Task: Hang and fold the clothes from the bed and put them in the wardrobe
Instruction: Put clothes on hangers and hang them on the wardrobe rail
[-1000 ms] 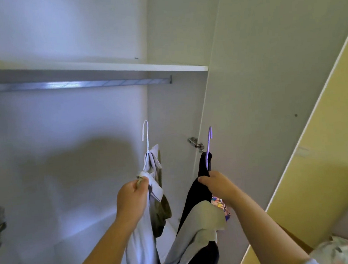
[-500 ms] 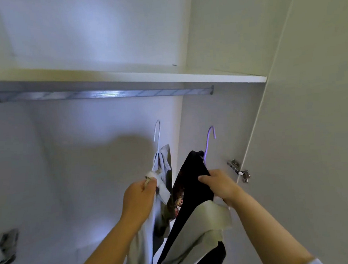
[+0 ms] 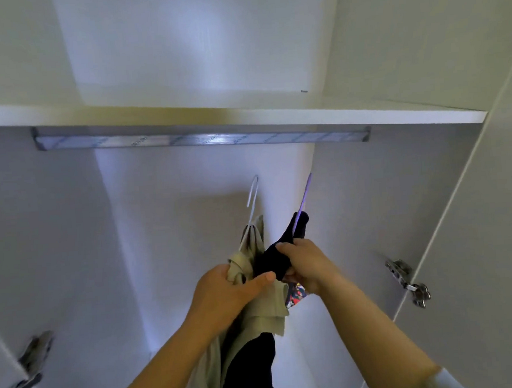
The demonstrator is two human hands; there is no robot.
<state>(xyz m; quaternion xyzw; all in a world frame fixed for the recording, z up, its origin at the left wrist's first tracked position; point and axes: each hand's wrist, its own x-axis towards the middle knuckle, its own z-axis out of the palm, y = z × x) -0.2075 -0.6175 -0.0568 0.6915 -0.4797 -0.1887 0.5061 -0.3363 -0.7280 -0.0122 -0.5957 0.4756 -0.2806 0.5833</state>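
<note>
the wardrobe (image 3: 168,260) fills the view: smooth, matte pale panels, a flat shelf (image 3: 243,116) running across, and under it a ribbed metal hanging rail (image 3: 202,138) with nothing on it. shiny metal hinges (image 3: 408,283) sit on the side walls, the left ones blurred.

both arms reach up into the cavity, well below the rail. the left hand (image 3: 225,296) is closed around a soft, limp beige garment (image 3: 256,309), its thumb laid across the front and touching the dark cloth beside it. from that bundle a thin white wire hanger hook (image 3: 253,195) rises, curved at the top and tilted slightly right. the right hand (image 3: 306,266) is clenched on a dark navy garment (image 3: 271,261), fingers wrapped over its bunched top; a lilac hanger hook (image 3: 305,196) sticks up out of the fabric, leaning right. the two hands are touching or nearly so, the garments pressed together between them. a small patch of multicoloured printed fabric (image 3: 295,294) shows under the right palm.
</note>
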